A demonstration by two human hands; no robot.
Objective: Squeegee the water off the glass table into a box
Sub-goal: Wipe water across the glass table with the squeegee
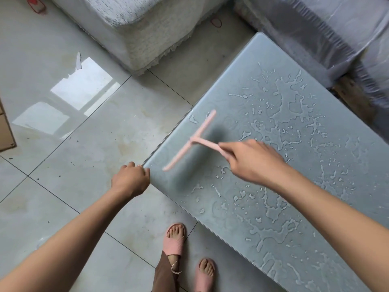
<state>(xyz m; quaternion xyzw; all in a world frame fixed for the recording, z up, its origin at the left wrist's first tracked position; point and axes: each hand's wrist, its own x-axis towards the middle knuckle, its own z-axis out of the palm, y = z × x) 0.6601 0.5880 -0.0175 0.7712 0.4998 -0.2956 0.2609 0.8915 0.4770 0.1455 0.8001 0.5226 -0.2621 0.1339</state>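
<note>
1. A pale pink T-shaped squeegee [194, 140] is over the near left corner of the table, blurred by motion. Its long blade runs slantwise, roughly parallel to the table's left edge, and a soft shadow lies on the glass just beside it. Whether the blade touches the glass cannot be told.
2. The right hand [250, 159] grips the end of the squeegee's handle, its fingers [228, 153] wrapped around it, with the forearm reaching in from the lower right.
3. The grey-green frosted glass tabletop [242, 81] fills the right side, set at an angle. Clear water [273, 123] lies on it in ragged puddles, streaks and droplets, mostly to the right of the squeegee and along the near side. The patch under the squeegee looks mostly dry.
4. The left hand [130, 180] is at the tabletop's near left corner, knuckles up and fingers curled in, touching the corner. Whether it grips the edge cannot be told.
5. Below, two feet in pink open-toed slippers [175, 243] stand on a glossy pale tiled floor [84, 144], which mirrors a bright window.
6. A piece of brown cardboard [4, 127] shows at the far left edge, too cropped to tell whether it is a box.
7. Beyond the table stand a white fabric-covered sofa [130, 28] and grey furniture wrapped in clear plastic [315, 28].
</note>
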